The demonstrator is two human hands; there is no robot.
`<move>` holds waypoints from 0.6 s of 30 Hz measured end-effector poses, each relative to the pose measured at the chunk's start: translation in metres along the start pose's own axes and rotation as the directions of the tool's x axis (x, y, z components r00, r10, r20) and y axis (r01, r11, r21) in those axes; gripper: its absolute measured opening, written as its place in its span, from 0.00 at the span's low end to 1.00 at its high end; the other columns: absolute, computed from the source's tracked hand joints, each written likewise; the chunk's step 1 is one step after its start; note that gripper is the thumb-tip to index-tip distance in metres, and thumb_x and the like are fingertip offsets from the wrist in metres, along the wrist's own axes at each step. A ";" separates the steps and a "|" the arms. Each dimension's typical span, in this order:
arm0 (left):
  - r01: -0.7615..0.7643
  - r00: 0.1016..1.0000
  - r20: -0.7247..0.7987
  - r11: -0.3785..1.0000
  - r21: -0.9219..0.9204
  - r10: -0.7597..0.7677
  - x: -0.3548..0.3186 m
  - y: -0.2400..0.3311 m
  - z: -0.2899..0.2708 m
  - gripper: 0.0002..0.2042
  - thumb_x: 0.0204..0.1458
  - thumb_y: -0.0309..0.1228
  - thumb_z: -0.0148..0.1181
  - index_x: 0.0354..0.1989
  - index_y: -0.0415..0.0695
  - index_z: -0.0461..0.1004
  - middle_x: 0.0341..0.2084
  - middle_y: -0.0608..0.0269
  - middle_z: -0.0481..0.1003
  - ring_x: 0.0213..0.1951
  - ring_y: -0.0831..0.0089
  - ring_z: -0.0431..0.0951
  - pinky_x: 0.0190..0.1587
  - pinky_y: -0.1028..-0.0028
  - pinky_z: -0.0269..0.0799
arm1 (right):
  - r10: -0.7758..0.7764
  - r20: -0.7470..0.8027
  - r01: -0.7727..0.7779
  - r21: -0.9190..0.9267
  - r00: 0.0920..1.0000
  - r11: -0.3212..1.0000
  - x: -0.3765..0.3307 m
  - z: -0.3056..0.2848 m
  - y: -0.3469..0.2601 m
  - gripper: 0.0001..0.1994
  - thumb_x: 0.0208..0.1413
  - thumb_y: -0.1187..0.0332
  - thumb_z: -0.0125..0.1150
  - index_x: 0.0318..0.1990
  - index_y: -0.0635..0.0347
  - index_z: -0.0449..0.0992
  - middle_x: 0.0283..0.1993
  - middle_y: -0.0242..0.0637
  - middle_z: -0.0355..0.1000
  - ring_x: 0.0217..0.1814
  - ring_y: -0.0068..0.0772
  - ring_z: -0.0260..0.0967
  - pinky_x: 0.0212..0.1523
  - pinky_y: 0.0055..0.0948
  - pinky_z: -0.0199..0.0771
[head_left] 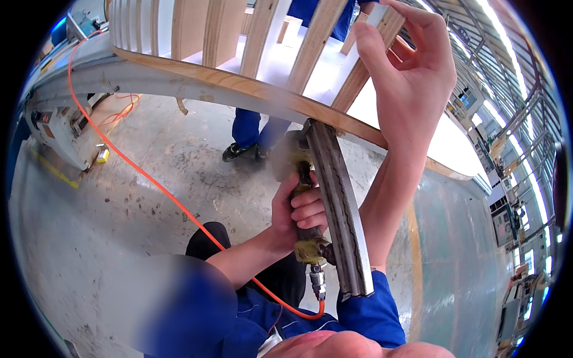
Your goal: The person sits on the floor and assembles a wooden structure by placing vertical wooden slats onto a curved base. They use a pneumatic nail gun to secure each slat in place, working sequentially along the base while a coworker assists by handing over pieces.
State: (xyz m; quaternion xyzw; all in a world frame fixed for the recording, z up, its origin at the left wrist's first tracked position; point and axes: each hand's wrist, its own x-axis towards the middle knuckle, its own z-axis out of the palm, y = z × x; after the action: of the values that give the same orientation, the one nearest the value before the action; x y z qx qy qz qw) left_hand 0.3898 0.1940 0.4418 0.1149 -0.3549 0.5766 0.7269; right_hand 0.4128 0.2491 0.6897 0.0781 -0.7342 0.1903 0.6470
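Nailer (pixel 310 197) at underside edge of curved plywood rail (pixel 239 86).
Left hand (pixel 298 212) wraps closed around tool grip; magazine (pixel 340 209) runs down beside it. Right hand (pixel 412 65) pinches a wooden slat (pixel 373 53) above the rail. Orange hose (pixel 149 179) trails across open concrete floor (pixel 119 227); another person's legs (pixel 250 134) stand beyond.
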 end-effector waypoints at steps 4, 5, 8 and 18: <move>-0.002 1.000 -0.009 0.999 -0.033 0.002 0.001 -0.003 0.000 0.18 0.68 0.45 0.54 0.54 0.44 0.75 0.17 0.77 0.63 0.15 0.85 0.63 0.23 0.79 0.67 | 0.009 0.039 -0.009 0.008 0.999 1.000 -0.002 -0.004 0.004 0.14 0.56 0.82 0.65 0.49 0.65 0.72 0.47 0.36 0.71 0.50 0.25 0.74 0.53 0.29 0.81; 0.004 1.000 -0.002 0.999 -0.041 -0.004 0.001 -0.003 0.002 0.17 0.69 0.45 0.54 0.54 0.44 0.75 0.17 0.78 0.63 0.15 0.85 0.63 0.23 0.79 0.67 | -0.002 0.039 0.003 -0.005 0.999 1.000 -0.003 -0.003 0.005 0.15 0.56 0.82 0.65 0.49 0.65 0.72 0.47 0.36 0.71 0.50 0.25 0.74 0.53 0.29 0.81; 0.006 1.000 -0.018 0.999 -0.040 -0.006 -0.002 -0.008 0.007 0.17 0.69 0.45 0.53 0.53 0.45 0.75 0.17 0.78 0.63 0.15 0.85 0.63 0.23 0.79 0.66 | -0.028 0.012 0.029 -0.063 1.000 0.998 -0.004 0.000 0.003 0.15 0.55 0.83 0.64 0.49 0.65 0.72 0.47 0.35 0.70 0.50 0.24 0.74 0.52 0.29 0.81; 0.026 0.999 -0.019 0.999 -0.046 -0.027 -0.002 -0.014 0.009 0.18 0.69 0.49 0.53 0.51 0.47 0.75 0.15 0.81 0.60 0.15 0.87 0.61 0.22 0.81 0.64 | -0.023 0.022 0.023 -0.015 1.000 1.000 -0.002 -0.002 0.003 0.14 0.57 0.79 0.66 0.51 0.66 0.73 0.47 0.35 0.72 0.50 0.23 0.74 0.52 0.27 0.81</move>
State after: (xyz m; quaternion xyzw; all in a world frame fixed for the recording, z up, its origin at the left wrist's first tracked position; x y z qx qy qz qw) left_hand 0.3993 0.1828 0.4508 0.0975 -0.3592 0.5597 0.7404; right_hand 0.4140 0.2524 0.6877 0.0835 -0.7416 0.1763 0.6419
